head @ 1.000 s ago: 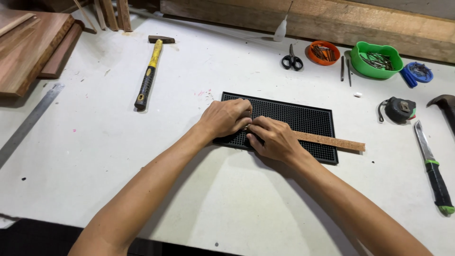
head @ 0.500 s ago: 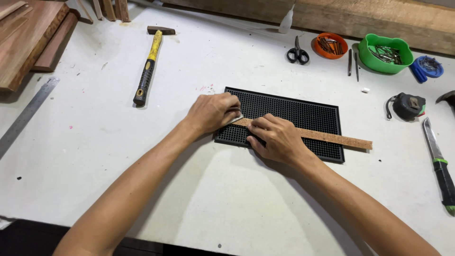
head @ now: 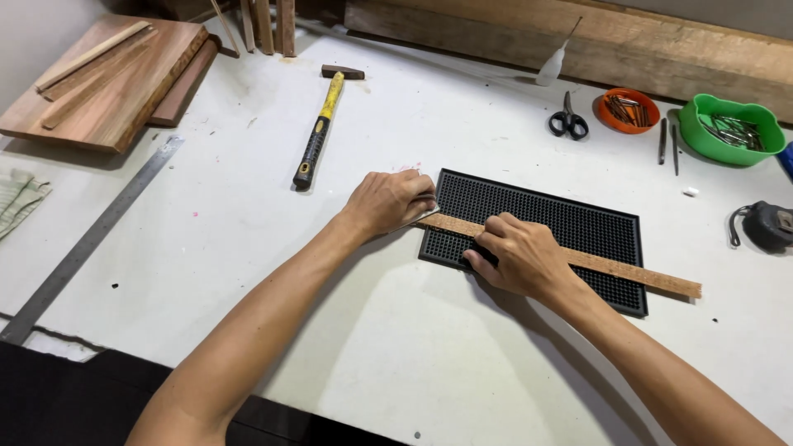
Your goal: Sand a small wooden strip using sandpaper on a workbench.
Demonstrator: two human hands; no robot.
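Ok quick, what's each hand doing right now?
Left hand: closed on a small pale piece at the wooden strip's end.
Right hand: pressing the strip down on the black mat.

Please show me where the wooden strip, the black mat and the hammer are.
wooden strip point(head: 628, 269): head view, bare middle of the strip.
black mat point(head: 570, 223): head view, studded top surface.
hammer point(head: 318, 140): head view, black grip of the handle.

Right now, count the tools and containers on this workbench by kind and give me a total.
Hammer: 1
Scissors: 1
Steel ruler: 1
Tape measure: 1
Bowls of nails: 2, orange bowl and green bowl
Total: 6
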